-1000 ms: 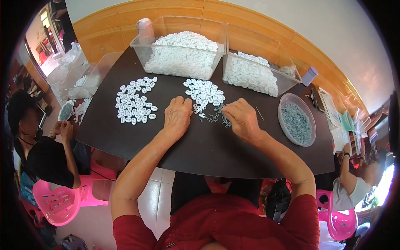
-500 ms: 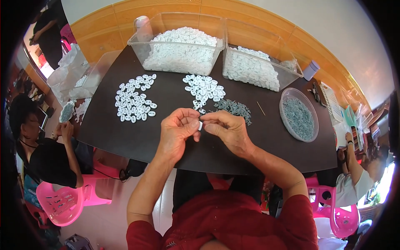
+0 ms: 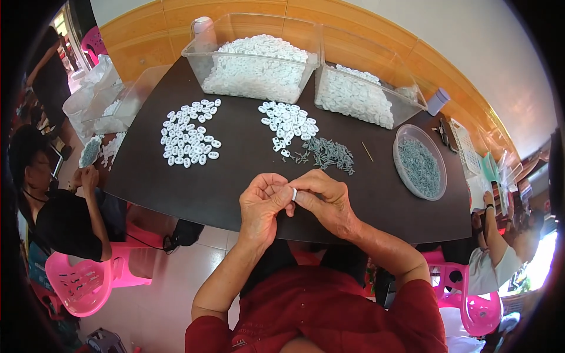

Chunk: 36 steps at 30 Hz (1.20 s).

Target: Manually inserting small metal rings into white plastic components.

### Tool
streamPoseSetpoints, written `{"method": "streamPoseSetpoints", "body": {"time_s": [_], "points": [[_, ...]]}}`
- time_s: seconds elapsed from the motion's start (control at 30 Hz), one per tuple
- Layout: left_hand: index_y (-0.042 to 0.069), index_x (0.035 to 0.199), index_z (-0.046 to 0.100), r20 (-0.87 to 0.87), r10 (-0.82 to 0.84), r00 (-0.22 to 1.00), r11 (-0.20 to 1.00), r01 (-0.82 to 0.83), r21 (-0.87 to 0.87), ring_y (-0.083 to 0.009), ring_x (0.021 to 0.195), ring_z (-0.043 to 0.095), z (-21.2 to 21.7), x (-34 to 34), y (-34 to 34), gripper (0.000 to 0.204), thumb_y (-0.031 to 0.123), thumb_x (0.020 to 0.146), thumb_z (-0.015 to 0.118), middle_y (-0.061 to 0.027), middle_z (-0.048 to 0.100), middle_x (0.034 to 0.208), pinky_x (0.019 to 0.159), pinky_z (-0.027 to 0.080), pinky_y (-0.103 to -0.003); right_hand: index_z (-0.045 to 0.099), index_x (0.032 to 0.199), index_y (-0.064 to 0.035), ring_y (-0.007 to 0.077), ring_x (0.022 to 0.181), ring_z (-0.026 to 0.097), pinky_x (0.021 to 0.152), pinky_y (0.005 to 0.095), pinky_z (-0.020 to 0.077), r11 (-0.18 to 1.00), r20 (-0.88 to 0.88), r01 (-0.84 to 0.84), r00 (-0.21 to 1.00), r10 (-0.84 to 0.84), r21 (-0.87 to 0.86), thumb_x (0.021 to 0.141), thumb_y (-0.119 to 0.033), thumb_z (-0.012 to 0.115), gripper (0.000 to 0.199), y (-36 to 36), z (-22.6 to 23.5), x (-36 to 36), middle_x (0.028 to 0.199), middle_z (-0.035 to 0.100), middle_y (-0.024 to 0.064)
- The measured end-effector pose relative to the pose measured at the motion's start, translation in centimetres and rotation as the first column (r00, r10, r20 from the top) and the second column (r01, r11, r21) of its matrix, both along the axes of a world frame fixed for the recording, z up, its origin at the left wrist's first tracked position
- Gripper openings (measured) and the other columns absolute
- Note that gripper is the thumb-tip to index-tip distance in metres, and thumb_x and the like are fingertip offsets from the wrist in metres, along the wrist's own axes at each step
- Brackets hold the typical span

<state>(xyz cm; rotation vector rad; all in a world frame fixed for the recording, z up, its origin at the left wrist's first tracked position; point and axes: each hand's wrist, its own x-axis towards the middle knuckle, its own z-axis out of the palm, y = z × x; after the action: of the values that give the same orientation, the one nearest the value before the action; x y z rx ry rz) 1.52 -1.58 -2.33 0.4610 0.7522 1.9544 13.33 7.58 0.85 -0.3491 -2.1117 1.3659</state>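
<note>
Near the table's front edge, my left hand [image 3: 261, 209] pinches a small white plastic piece [image 3: 294, 193] between thumb and fingers. My right hand [image 3: 327, 203] is closed at the same piece, thumb and forefinger pressed against its right side. Whether a screw sits between those fingertips is hidden. Beyond my hands lie a heap of small grey-blue screws [image 3: 331, 156] and a loose pile of white oval two-holed pieces [image 3: 289, 122]. A second pile of white oval pieces [image 3: 188, 134] spreads over the table's left part.
Two clear bins [image 3: 250, 56] [image 3: 406, 107] of white pieces line the back of the dark table [image 3: 194, 188]. A round tub [image 3: 398, 159] of screws, a thin stick [image 3: 367, 152] and pliers [image 3: 445, 135] are at right. Co-workers sit left [image 3: 70, 226] and right [image 3: 491, 265].
Both hands have come closer to my body and slightly right, bringing the white piece along. The piece now shows as a narrower strip between the fingertips.
</note>
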Motion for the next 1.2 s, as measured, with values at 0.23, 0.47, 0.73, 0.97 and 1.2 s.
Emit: {"method": "streamPoseSetpoints", "body": {"time_s": [0.23,0.47,0.73,0.97,1.2], "points": [[0.001,0.101,0.053,-0.359,0.226,0.906,0.967,-0.252,-0.027,-0.0085,0.062,0.052,-0.2,1.7,0.2,0.02,0.009,0.086,0.063,-0.0023,0.056,0.076,0.053,0.043,-0.021,0.065,0.098,-0.0021,0.0092,0.08,0.053,0.07,0.023,0.0432,0.996,0.08,0.08,0.993,-0.083,0.039,0.085,0.001,0.057,0.016,-0.1,-0.3,-0.1,0.086,0.059,0.0034],[0.002,0.102,0.052,-0.257,0.178,0.95,0.978,-0.199,-0.059,-0.0075,0.063,0.051,-0.9,1.3,0.0,0.016,0.01,0.09,0.059,-0.0012,0.055,0.076,0.054,0.043,-0.02,0.064,0.098,-0.0007,0.009,0.079,0.054,0.07,0.0236,0.0436,0.997,0.09,0.077,0.993,-0.077,0.005,0.086,0.002,0.056,0.015,-0.3,-0.7,-0.2,0.086,0.059,0.0037],[-0.001,0.099,0.059,-0.229,0.13,0.965,0.986,-0.149,-0.071,-0.0082,0.064,0.055,-0.8,1.3,-0.3,0.015,0.01,0.088,0.061,-0.0044,0.061,0.081,0.057,0.045,-0.021,0.06,0.087,0.0034,0.0091,0.069,0.057,0.063,0.0213,0.0454,0.945,0.069,0.062,0.997,-0.042,-0.321,0.087,-0.001,0.058,0.005,-0.2,0.0,-0.6,0.077,0.062,0.0054],[-0.001,0.093,0.061,-0.298,0.109,0.948,0.977,-0.157,-0.145,-0.0079,0.063,0.055,-0.5,0.3,-0.6,0.014,0.009,0.085,0.065,-0.0038,0.061,0.077,0.056,0.044,-0.02,0.065,0.092,-0.0034,0.0157,0.077,0.056,0.069,0.0281,0.0436,0.975,0.144,0.04,0.987,-0.072,0.218,0.08,-0.001,0.062,0.012,0.6,0.4,-0.2,0.071,0.058,0.0043],[-0.001,0.089,0.061,-0.358,0.161,0.92,0.962,-0.227,-0.151,-0.0089,0.062,0.056,-1.2,-1.2,-0.4,0.012,0.01,0.085,0.064,-0.005,0.061,0.074,0.055,0.044,-0.02,0.066,0.082,-0.0044,0.0258,0.07,0.053,0.062,0.0353,0.0428,0.696,-0.03,0.313,0.922,-0.386,0.647,0.07,0.001,0.065,0.013,5.9,-1.7,-0.4,0.071,0.058,0.0075]]}}
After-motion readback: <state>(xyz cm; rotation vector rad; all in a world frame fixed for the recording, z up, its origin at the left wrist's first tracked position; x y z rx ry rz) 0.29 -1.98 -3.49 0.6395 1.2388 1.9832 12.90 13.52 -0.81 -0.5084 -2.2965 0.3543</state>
